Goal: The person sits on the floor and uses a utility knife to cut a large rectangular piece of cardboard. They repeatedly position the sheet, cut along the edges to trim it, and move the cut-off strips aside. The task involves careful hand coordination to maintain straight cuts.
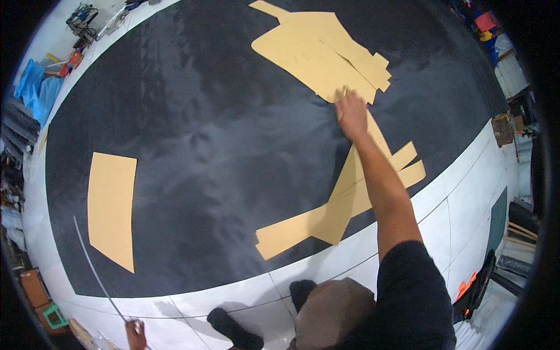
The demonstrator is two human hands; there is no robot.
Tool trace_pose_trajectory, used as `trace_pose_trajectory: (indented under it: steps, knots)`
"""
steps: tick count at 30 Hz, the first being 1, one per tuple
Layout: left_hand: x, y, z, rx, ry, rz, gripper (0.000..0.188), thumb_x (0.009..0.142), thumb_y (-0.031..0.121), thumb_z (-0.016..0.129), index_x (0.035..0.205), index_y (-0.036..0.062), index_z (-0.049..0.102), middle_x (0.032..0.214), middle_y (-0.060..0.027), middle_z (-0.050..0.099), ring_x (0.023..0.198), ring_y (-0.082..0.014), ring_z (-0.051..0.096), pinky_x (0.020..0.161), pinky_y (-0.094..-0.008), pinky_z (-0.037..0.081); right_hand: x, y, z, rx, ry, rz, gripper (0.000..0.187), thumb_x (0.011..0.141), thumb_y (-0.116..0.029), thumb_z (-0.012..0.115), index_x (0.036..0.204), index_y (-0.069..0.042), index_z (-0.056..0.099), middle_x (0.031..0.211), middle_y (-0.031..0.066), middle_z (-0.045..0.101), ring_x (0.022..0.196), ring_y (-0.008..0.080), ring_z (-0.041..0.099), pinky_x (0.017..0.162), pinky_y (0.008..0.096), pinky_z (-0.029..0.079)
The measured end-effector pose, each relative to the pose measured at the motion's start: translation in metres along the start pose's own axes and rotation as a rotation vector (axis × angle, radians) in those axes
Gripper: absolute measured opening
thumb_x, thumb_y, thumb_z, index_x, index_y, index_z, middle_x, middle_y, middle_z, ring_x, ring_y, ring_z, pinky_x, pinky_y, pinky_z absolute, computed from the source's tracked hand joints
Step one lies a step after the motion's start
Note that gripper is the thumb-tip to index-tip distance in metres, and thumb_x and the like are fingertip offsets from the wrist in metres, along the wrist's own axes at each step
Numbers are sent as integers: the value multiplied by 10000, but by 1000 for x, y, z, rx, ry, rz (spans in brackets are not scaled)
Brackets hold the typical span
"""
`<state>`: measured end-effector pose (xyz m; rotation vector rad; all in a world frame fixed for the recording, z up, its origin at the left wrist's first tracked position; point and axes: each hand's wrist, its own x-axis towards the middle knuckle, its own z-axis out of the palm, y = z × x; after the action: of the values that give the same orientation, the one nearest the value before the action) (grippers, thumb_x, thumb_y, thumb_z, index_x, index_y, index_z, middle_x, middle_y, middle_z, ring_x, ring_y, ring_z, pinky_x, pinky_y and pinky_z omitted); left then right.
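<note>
My right hand [352,115] reaches out over the dark sheet [192,192], its bent, slightly blurred fingers on the near edge of a large tan cardboard pattern piece [303,44]. The fingers look closed on that edge. Several narrower cardboard strips [291,229] lie crossed beneath my right forearm, partly hidden by it. At the lower left, my left hand [136,335] is closed around a long, thin, grey metal strip [93,265], like a ruler seen edge-on. Its far end reaches over the sheet, beside a separate four-sided cardboard piece [112,204].
White floor tiles [466,175] surround the dark sheet, and my dark-socked feet [233,328] stand on them at its near edge. Blue plastic [38,90] and dark rolls lie along the left. A brown box [502,129] and more rolls [514,266] line the right side.
</note>
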<state>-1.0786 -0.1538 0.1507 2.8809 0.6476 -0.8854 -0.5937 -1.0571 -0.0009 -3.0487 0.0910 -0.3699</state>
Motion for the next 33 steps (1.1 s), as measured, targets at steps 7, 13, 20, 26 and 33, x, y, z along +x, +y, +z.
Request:
trace_pose_trajectory:
  steps: [7, 13, 20, 26, 33]
  knots:
    - [131, 214, -5, -124, 202, 442, 377, 973, 283, 674, 1172, -36, 648, 1224, -254, 581, 1179, -432, 558, 1016, -467, 456, -279, -106, -49, 306, -261, -574, 479, 920, -415, 658, 1304, -129, 629, 1393, 258, 552, 1299, 435, 525, 1094, 602, 379]
    - [112, 313, 3, -281, 97, 677, 397, 951, 307, 702, 1183, -12, 660, 1255, -245, 579, 1210, -425, 563, 1047, -459, 458, -319, -78, -53, 170, -229, -462, 506, 977, -425, 633, 1414, -176, 570, 1558, 136, 456, 1476, 388, 369, 1186, 626, 271]
    - [100, 205, 21, -256, 238, 471, 409, 956, 377, 690, 1146, 14, 692, 1192, -227, 599, 1168, -409, 578, 996, -463, 488, -242, -2, -51, 272, -357, -169, 435, 988, -240, 574, 1391, -77, 591, 1522, 198, 481, 1448, 423, 383, 1238, 515, 247]
    - [114, 143, 45, -360, 345, 138, 463, 952, 413, 697, 1224, 39, 668, 1239, -229, 590, 1160, -414, 595, 1014, -463, 487, -191, 53, -53, -157, -293, 48, 422, 1044, -177, 449, 1446, -88, 540, 1570, 182, 452, 1478, 406, 370, 1228, 553, 231]
    - [148, 160, 54, -425, 454, 139, 713, 958, 477, 656, 1528, 106, 442, 1576, -297, 355, 1443, -483, 372, 1174, -498, 364, -179, -33, -97, 271, -139, -248, 329, 953, -28, 585, 1281, -18, 607, 1331, 247, 599, 1252, 442, 561, 1070, 496, 450]
